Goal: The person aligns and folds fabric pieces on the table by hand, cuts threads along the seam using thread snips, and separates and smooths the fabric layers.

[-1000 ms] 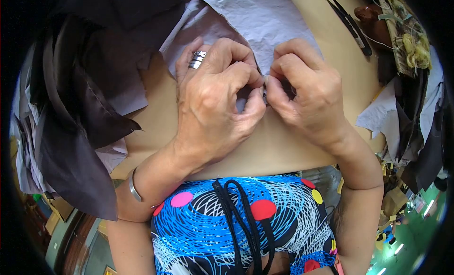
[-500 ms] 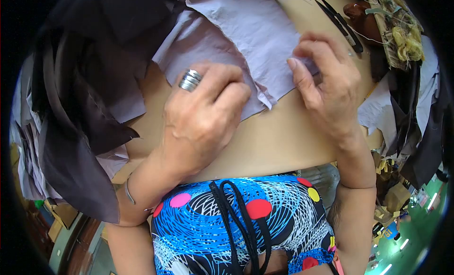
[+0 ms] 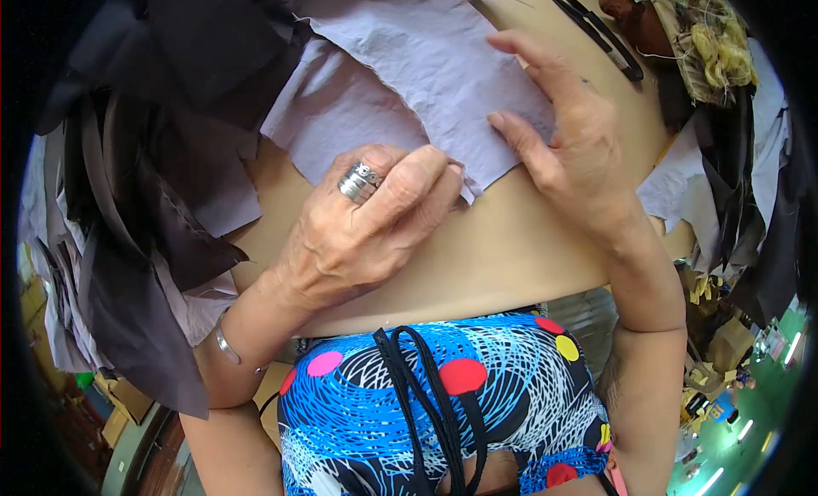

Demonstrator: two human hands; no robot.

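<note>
Two overlapping pieces of pale lilac cloth lie on the tan work surface [image 3: 511, 240], the upper cloth piece [image 3: 400, 31] with a frayed edge running over the lower cloth piece [image 3: 328, 112]. My left hand [image 3: 375, 215], with a wide silver ring, is closed, its fingertips pinched together at the seam edge near the cloth's front corner. The thumb is mostly hidden beneath the fingers. At the cloth's right edge my right hand [image 3: 575, 142] is open, thumb and index finger spread apart, the fingertips over or lightly touching the cloth.
Dark brown cloth pieces [image 3: 213, 53] are heaped at the left and hang over the edge. Black thread snips [image 3: 596, 31] lie at the upper right, beside a reddish-brown object [image 3: 635, 19] and a board with yellow thread tangles [image 3: 711, 49]. More cloth scraps [image 3: 682, 185] hang at the right.
My left hand has shifted slightly right and down along the cloth's edge. The right hand's fingers have opened from a curled pinch to a spread. The view has shifted a little.
</note>
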